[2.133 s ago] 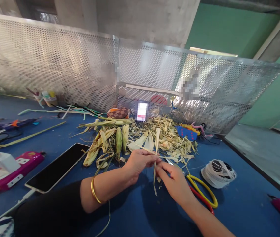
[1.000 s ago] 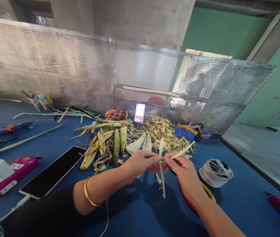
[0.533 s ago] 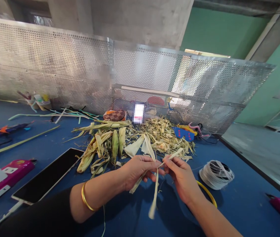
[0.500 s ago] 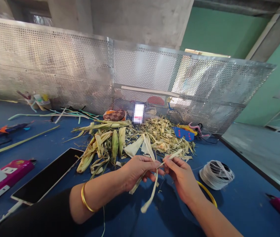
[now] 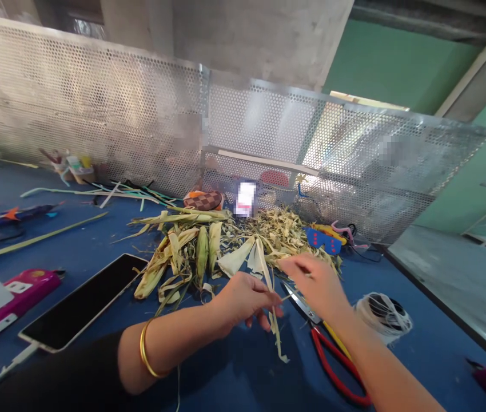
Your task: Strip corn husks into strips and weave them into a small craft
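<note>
My left hand (image 5: pixel 247 300) pinches pale corn husk strips (image 5: pixel 278 337) between thumb and fingers. One strip hangs below the fingertips with a ragged end, and a thin stub pokes out to the right. Up and to the right is my right hand (image 5: pixel 318 283), its fingers curled together over the front of the husk pile; whatever is between them is hidden. Scissors (image 5: pixel 337 366) with one red and one yellow handle lie beneath my right wrist, blades toward the husks. Two broad white husk pieces (image 5: pixel 236 257) sit just beyond my left hand.
Whole husks (image 5: pixel 202 252) and shredded husk (image 5: pixel 286 226) are heaped ahead on the blue table (image 5: pixel 234 377). A spool of white string (image 5: pixel 383 315) stands at right. At left are a phone (image 5: pixel 84 300) and a magenta power strip (image 5: pixel 15 297). A perforated metal screen (image 5: pixel 260 120) rises behind.
My right hand has left the strip it pinched beside my left hand and moved up toward the pile. The scissors show more fully now. My left hand keeps its hold on the husk strips.
</note>
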Action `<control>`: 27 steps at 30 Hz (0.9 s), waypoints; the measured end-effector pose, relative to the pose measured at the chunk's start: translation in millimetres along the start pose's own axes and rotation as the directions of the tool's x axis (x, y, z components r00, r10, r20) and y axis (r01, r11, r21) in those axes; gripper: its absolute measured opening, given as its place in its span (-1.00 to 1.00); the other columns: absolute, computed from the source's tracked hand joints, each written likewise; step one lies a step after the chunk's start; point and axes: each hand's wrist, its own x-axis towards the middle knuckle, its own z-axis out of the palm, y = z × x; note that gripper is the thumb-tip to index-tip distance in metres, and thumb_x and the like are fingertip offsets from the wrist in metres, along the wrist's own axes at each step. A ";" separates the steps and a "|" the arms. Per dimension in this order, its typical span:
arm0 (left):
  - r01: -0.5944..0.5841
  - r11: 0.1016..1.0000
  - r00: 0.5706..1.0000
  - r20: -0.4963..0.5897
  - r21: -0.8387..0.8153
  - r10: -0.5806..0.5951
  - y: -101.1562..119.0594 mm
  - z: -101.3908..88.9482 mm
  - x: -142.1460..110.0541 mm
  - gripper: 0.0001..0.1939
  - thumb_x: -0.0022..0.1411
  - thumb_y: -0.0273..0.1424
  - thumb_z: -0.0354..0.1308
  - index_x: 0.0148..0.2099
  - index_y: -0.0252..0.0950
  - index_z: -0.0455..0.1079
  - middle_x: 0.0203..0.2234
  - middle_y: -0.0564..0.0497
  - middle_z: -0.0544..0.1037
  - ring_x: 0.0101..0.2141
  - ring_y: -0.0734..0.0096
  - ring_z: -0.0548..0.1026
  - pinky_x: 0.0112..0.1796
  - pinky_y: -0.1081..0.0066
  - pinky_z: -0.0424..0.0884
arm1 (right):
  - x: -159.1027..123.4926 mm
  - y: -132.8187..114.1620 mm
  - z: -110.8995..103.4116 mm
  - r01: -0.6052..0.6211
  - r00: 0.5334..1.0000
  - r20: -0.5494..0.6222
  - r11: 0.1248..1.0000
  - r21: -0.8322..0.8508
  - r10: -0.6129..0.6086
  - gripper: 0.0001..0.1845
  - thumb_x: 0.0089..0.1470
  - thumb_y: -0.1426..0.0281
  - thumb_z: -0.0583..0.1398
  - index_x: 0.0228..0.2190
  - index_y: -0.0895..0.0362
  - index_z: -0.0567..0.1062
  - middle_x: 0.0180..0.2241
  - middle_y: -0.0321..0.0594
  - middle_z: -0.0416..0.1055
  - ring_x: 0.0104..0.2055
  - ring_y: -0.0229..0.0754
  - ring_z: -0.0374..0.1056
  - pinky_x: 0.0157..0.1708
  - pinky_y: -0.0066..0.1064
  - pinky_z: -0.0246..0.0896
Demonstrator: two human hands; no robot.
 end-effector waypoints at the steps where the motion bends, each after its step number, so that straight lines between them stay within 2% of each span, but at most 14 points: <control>1: 0.004 1.000 1.000 0.003 0.012 -0.004 -0.5 1.0 -0.3 -0.74 -0.02 -0.24 0.18 -0.54 -0.35 0.45 -0.47 -0.06 0.59 -0.68 0.56 0.39 -0.71 0.55 0.09 | 4.8 -7.2 6.6 -0.015 0.992 0.123 1.000 -0.023 0.017 -0.65 0.00 0.14 0.15 -0.63 0.11 0.47 -0.63 -0.33 0.32 -0.54 -0.25 0.20 -0.53 -0.44 0.05; 3: 0.018 1.000 1.000 0.011 0.019 -0.019 -1.7 2.1 -0.3 -0.73 -0.03 -0.22 0.19 -0.55 -0.35 0.43 -0.47 -0.07 0.58 -0.70 0.55 0.39 -0.71 0.54 0.10 | 12.7 -18.1 19.4 -0.052 0.964 0.260 0.999 -0.011 0.053 -0.62 -0.03 0.17 0.17 -0.71 0.12 0.35 -0.72 -0.41 0.15 -0.63 -0.31 0.07 -0.61 -0.47 -0.06; 5: 0.043 0.999 0.999 0.020 -0.006 -0.042 -2.3 1.5 0.2 -0.72 -0.03 -0.22 0.20 -0.57 -0.35 0.40 -0.49 -0.08 0.57 -0.72 0.54 0.38 -0.72 0.52 0.10 | 15.9 -24.7 27.7 -0.062 0.966 0.254 0.997 0.035 0.052 -0.64 -0.01 0.21 0.15 -0.71 0.12 0.29 -0.73 -0.44 0.09 -0.64 -0.33 0.04 -0.63 -0.48 -0.08; 8: 0.088 0.990 0.995 0.046 -0.106 -0.083 -0.5 -3.1 1.6 -0.74 -0.02 -0.24 0.19 -0.54 -0.36 0.41 -0.53 -0.07 0.56 -0.71 0.53 0.39 -0.73 0.53 0.05 | 8.5 -28.0 28.6 0.001 0.996 0.088 0.999 0.036 -0.005 -0.69 0.06 0.24 0.10 -0.63 0.11 0.34 -0.69 -0.39 0.20 -0.60 -0.29 0.17 -0.59 -0.48 0.03; 11: 0.117 0.967 0.993 0.035 -0.226 -0.112 4.1 -9.3 4.4 -0.76 -0.01 -0.27 0.18 -0.51 -0.38 0.44 -0.50 -0.09 0.56 -0.65 0.50 0.43 -0.73 0.54 -0.01 | -9.5 -24.2 23.2 0.130 0.988 -0.069 0.988 -0.078 -0.135 -0.81 0.10 0.28 0.10 -0.47 0.09 0.42 -0.57 -0.31 0.41 -0.53 -0.23 0.34 -0.50 -0.46 0.16; 13: 0.133 0.941 0.990 -0.006 -0.312 -0.142 6.8 -12.0 6.7 -0.81 -0.01 -0.35 0.16 -0.53 -0.39 0.44 -0.50 -0.10 0.56 -0.60 0.47 0.46 -0.72 0.55 -0.06 | -22.8 -18.3 21.8 0.244 0.952 -0.132 0.946 -0.214 -0.275 -0.86 0.12 0.32 0.10 -0.42 0.08 0.42 -0.50 -0.27 0.48 -0.50 -0.22 0.39 -0.47 -0.45 0.18; 15: 0.134 0.904 0.985 -0.049 -0.405 -0.168 8.3 -12.6 8.3 -0.86 -0.04 -0.46 0.13 -0.58 -0.39 0.39 -0.56 -0.09 0.53 -0.57 0.48 0.46 -0.71 0.55 -0.11 | -34.1 -11.1 23.8 0.373 0.885 -0.140 0.858 -0.354 -0.443 -0.87 0.14 0.39 0.09 -0.40 0.08 0.42 -0.50 -0.24 0.49 -0.49 -0.22 0.40 -0.45 -0.44 0.18; 18: 0.093 0.854 0.981 -0.098 -0.511 -0.166 9.1 -10.5 7.7 -0.85 -0.07 -0.55 0.11 -0.63 -0.39 0.32 -0.65 -0.03 0.46 -0.61 0.56 0.38 -0.70 0.56 -0.11 | -44.4 -1.4 31.9 0.510 0.778 -0.086 0.705 -0.492 -0.622 -0.88 0.15 0.50 0.08 -0.36 0.11 0.41 -0.52 -0.23 0.47 -0.50 -0.22 0.37 -0.42 -0.42 0.18; 21: 0.032 0.822 0.981 -0.140 -0.569 -0.136 10.1 -8.2 4.7 -0.91 -0.01 -0.53 0.12 -0.53 -0.41 0.38 -0.64 -0.01 0.44 -0.62 0.61 0.35 -0.70 0.60 -0.02 | -48.5 4.9 41.9 0.595 0.683 -0.031 0.581 -0.555 -0.729 -0.88 0.15 0.56 0.08 -0.28 0.20 0.40 -0.52 -0.19 0.45 -0.50 -0.21 0.34 -0.41 -0.38 0.17; 23: 0.014 0.806 0.982 -0.145 -0.592 -0.123 11.0 -7.8 3.6 -0.91 0.04 -0.50 0.12 -0.47 -0.43 0.40 -0.62 -0.01 0.44 -0.60 0.60 0.37 -0.67 0.63 0.09 | -50.0 7.3 47.4 0.616 0.663 0.008 0.539 -0.574 -0.749 -0.84 0.16 0.59 0.05 -0.25 0.26 0.40 -0.51 -0.16 0.44 -0.49 -0.19 0.33 -0.41 -0.35 0.16; 27: 0.052 0.770 0.984 -0.101 -0.636 -0.149 11.4 -9.9 5.9 -0.92 0.09 -0.50 0.13 -0.42 -0.43 0.41 -0.57 0.00 0.45 -0.59 0.64 0.36 -0.59 0.66 0.23 | -51.8 8.6 51.1 0.613 0.673 0.039 0.527 -0.589 -0.739 -0.80 0.17 0.61 -0.01 -0.29 0.27 0.40 -0.54 -0.18 0.40 -0.51 -0.19 0.28 -0.42 -0.33 0.12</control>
